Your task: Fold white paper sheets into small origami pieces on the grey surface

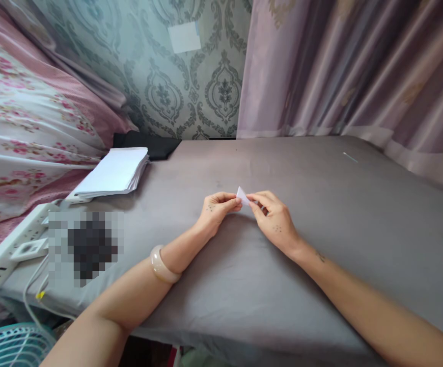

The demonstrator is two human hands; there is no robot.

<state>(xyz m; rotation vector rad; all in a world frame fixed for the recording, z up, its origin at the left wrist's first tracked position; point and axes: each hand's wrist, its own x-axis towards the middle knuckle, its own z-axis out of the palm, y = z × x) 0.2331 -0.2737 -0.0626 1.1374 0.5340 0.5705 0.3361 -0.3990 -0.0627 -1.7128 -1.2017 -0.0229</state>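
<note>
Between my two hands is a small folded piece of white paper (242,196), its pointed corner sticking up. My left hand (217,208) pinches its left side between thumb and fingers. On the other side, the thumb and fingertips of my right hand (275,216) grip its lower right edge. Both hands are over the middle of the grey cloth-covered table (339,244). My fingers hide part of the paper, so its full shape cannot be made out. A pale bangle (164,265) circles my left wrist.
A stack of white paper (112,171) lies at the back left, beside a black item (156,145). White power strip (11,250) and cables line the left edge, near a blurred-out patch (91,247). A teal fan (11,346) stands below. Curtains (321,71) hang behind.
</note>
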